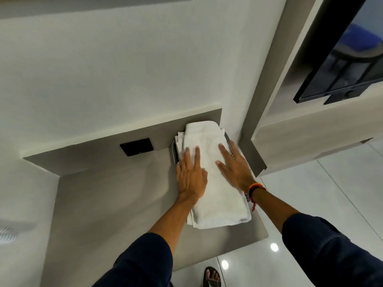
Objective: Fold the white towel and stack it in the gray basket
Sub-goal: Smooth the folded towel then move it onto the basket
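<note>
A folded white towel (209, 183) lies lengthwise on top of a stack of white towels in the gray basket (229, 144), whose perforated rim shows only at the left and right edges. My left hand (190, 172) rests flat on the towel's left side, fingers spread. On the towel's right side my right hand (233, 164) also presses flat, partly over the basket's rim. Neither hand grips the cloth. The towel's near end overhangs the basket's front.
The basket sits at the far right of a gray desk (116, 204) against the wall. A black switch plate (136, 146) is on the back panel to the left. A wall-mounted dark screen (342, 59) hangs at upper right. Glossy white floor lies below right.
</note>
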